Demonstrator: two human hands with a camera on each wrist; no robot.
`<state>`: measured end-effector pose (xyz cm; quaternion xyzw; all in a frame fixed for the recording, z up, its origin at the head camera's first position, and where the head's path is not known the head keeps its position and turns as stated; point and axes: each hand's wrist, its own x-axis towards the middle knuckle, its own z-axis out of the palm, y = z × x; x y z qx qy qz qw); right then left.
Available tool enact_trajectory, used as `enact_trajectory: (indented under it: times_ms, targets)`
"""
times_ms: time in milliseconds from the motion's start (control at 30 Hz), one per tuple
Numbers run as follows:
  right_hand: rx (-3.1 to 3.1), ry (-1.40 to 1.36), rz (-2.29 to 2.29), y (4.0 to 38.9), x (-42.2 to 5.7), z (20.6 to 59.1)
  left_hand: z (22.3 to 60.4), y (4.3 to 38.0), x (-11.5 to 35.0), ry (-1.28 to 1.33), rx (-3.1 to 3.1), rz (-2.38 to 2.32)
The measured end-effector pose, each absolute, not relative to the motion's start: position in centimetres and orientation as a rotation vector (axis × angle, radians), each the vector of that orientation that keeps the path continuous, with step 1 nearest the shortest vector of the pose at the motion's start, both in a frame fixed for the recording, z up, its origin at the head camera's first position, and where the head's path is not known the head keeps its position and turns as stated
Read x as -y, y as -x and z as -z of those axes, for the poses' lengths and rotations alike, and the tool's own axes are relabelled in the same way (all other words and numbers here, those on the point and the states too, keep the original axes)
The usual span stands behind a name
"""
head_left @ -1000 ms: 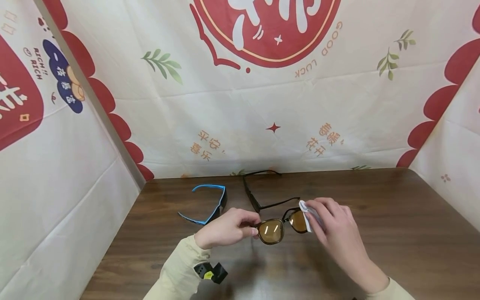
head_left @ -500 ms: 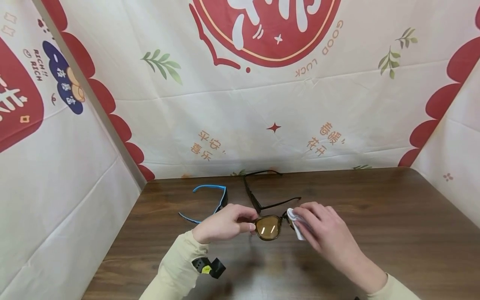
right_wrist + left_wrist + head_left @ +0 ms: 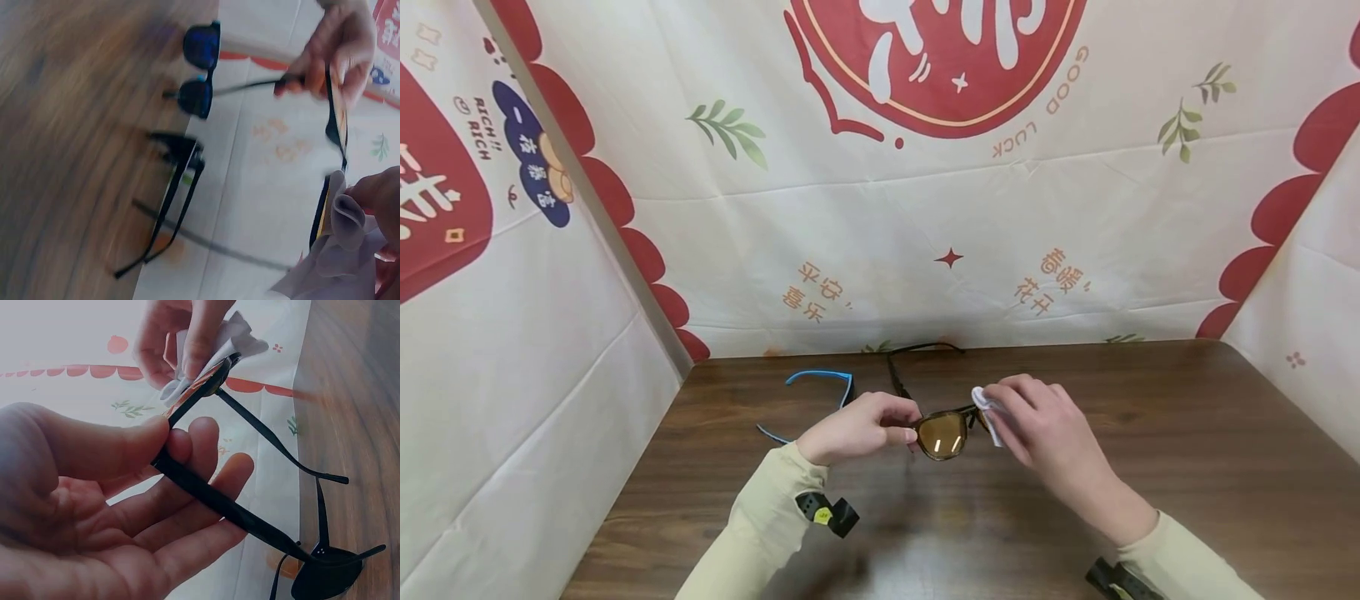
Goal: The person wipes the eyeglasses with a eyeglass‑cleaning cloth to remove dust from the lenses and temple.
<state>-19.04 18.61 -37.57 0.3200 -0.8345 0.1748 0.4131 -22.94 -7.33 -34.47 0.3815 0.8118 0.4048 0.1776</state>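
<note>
Amber-lensed sunglasses point(image 3: 942, 436) with a dark frame are held up above the table, their temples unfolded. My left hand point(image 3: 861, 425) pinches one front corner between thumb and fingers, near the hinge, as the left wrist view shows with that temple point(image 3: 212, 499) running along the fingers. A whitish-grey cloth point(image 3: 344, 250) is bunched in my right hand point(image 3: 1048, 425), which grips the other lens through it. Most of that lens is hidden by cloth and fingers.
Behind the left hand, blue-trimmed dark glasses point(image 3: 820, 373) lie on the brown wooden table point(image 3: 1150, 450). Black glasses point(image 3: 897, 379) lie further back, partly hidden by the hand and the sunglasses. A printed white cloth wall point(image 3: 880, 233) rises at the table's back edge.
The right hand and cloth have shifted left, from the lens's outer edge toward the bridge, covering more of it. Both hands have risen slightly in the head view with the sunglasses.
</note>
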Motion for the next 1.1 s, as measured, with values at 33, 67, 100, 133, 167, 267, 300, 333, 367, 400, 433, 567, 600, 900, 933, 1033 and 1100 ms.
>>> enact_trajectory:
  times_ms: [33,67,100,133,167,267,300,333,367,400,433,567,600,900,933,1033,1100]
  targets:
    - [2.095,-0.817,-0.439,18.9,-18.4,37.6,34.5,23.0,7.3,-1.072,-2.289,-1.158]
    - [2.090,-0.827,-0.439,18.8,-18.2,37.8,34.5,23.1,7.4,-1.066,-2.289,-1.164]
    - [2.088,-0.833,-0.440,18.7,-18.0,37.9,34.5,23.1,7.4,-1.064,-2.290,-1.168]
    - [2.085,-0.832,-0.439,18.5,-18.0,38.0,34.5,23.1,7.5,-1.061,-2.286,-1.175]
    - [2.086,-0.824,-0.437,18.4,-18.1,38.1,34.5,23.1,7.6,-1.058,-2.286,-1.176]
    - [2.094,-0.770,-0.428,18.1,-18.7,38.4,34.4,23.1,8.0,-1.053,-2.279,-1.177]
    - [2.100,-0.746,-0.426,18.0,-19.0,38.5,34.4,23.1,8.2,-1.054,-2.275,-1.177]
    - [2.107,-0.719,-0.422,17.9,-19.3,38.5,34.4,23.1,8.3,-1.055,-2.272,-1.176]
    - [2.115,-0.695,-0.419,17.8,-19.6,38.5,34.3,23.1,8.4,-1.058,-2.270,-1.174]
    - [2.120,-0.672,-0.418,17.6,-19.9,38.6,34.3,23.1,8.5,-1.063,-2.262,-1.181]
    - [2.124,-0.649,-0.417,17.5,-20.2,38.6,34.3,23.1,8.6,-1.070,-2.263,-1.182]
    - [2.141,-0.574,-0.447,16.9,-20.9,38.8,34.4,23.1,8.5,-1.101,-2.251,-1.254]
    - [2.143,-0.561,-0.464,16.7,-20.9,38.9,34.4,23.1,8.4,-1.098,-2.234,-1.295]
    - [2.155,-0.584,-0.643,15.3,-18.7,40.5,35.6,22.9,7.0,-0.916,-2.177,-1.617]
    - [2.154,-0.589,-0.659,15.3,-18.2,40.7,35.8,22.9,6.7,-0.877,-2.197,-1.628]
    - [2.160,-0.601,-0.690,15.1,-16.9,41.2,36.3,22.7,6.1,-0.747,-2.240,-1.662]
    - [2.166,-0.601,-0.690,15.1,-16.2,41.4,36.7,22.6,5.9,-0.698,-2.283,-1.658]
